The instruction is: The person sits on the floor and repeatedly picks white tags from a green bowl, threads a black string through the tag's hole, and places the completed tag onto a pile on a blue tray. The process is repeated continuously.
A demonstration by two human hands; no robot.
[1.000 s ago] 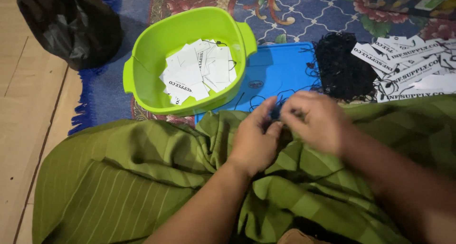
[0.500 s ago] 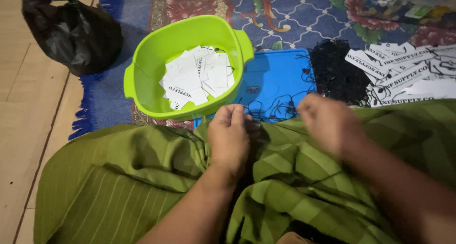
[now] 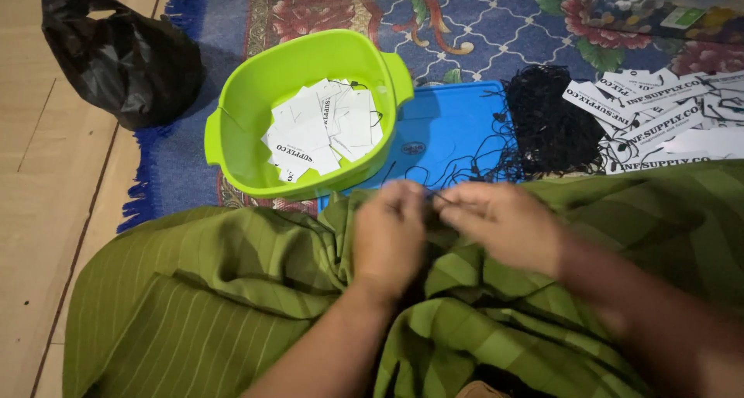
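A black string [image 3: 439, 199] is pinched between the fingers of both hands, left [image 3: 390, 237] and right [image 3: 508, 223], over green cloth [image 3: 232, 289]; blue tray [image 3: 442, 130] lies just beyond.

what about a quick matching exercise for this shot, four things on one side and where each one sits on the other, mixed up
Things:
1. white paper tags
2. black plastic bag
3. tangle of black strings
4. green striped cloth

Places:
a. on the wooden floor at the far left, beside the rug's fringe
b. over the person's lap, under both hands
c. inside the lime green tub
d. at the right end of the blue tray

Pairs: 1-c, 2-a, 3-d, 4-b
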